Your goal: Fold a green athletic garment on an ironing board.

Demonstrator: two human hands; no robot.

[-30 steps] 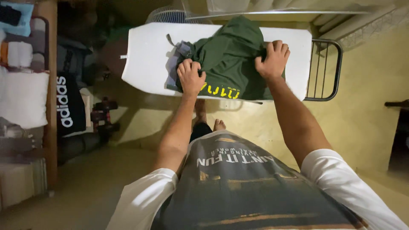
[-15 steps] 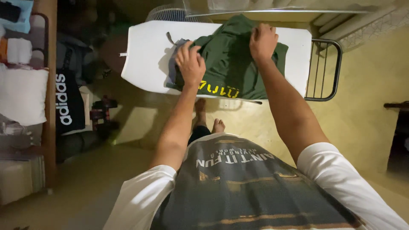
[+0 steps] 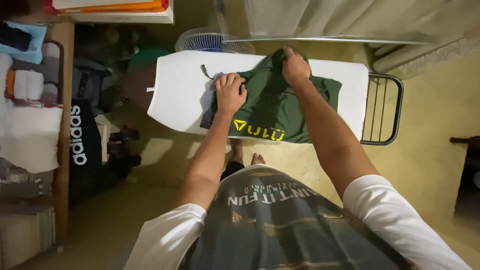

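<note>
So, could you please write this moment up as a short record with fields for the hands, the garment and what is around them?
left hand: closed on the near left edge of the dark green garment
right hand: pinching the garment's far edge, lifted slightly
garment: crumpled on the white ironing board, yellow print at its near hem, grey lining showing at left
behind board: white fan, pale curtain
board end at right: dark metal rack

Both arms reach forward; the left hand [image 3: 230, 93] is curled into a fist, the right hand [image 3: 295, 67] pinches shut farther ahead.
</note>
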